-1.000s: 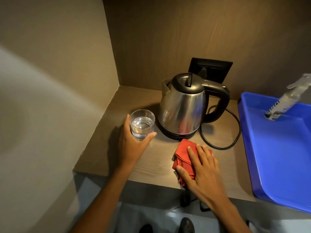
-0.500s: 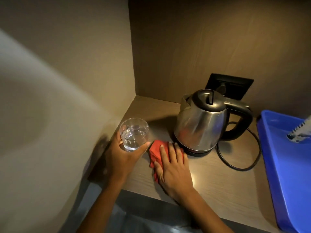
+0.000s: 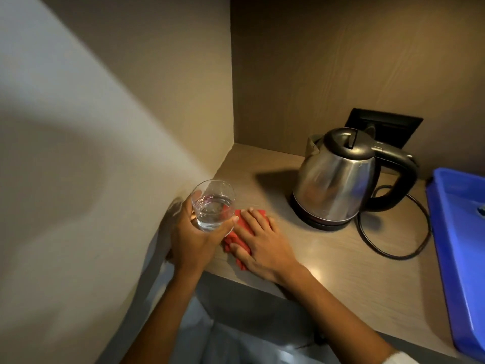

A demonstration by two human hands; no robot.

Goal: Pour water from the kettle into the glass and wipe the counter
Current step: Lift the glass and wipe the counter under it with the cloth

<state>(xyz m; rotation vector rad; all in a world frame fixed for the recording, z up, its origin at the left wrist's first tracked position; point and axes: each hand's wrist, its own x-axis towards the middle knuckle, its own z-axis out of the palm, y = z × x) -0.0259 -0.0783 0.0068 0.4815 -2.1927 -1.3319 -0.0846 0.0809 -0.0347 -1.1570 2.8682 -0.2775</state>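
Observation:
A clear glass [image 3: 213, 204] partly filled with water is held up off the counter by my left hand [image 3: 193, 239], at the counter's left end. My right hand [image 3: 262, 241] lies flat on a red cloth [image 3: 237, 233], pressing it onto the wooden counter [image 3: 341, 269]; my fingers cover most of the cloth. The steel kettle [image 3: 338, 179] with a black lid and handle stands on its base to the right, further back, spout pointing left.
A black cord [image 3: 393, 248] loops from the kettle base across the counter. A blue tray [image 3: 462, 245] fills the right end. A black socket plate [image 3: 385, 127] sits on the back wall. A side wall closes the left end.
My right hand has slid the red cloth leftward along the counter, from in front of the kettle to beside the glass. My left hand has lifted the glass off the counter.

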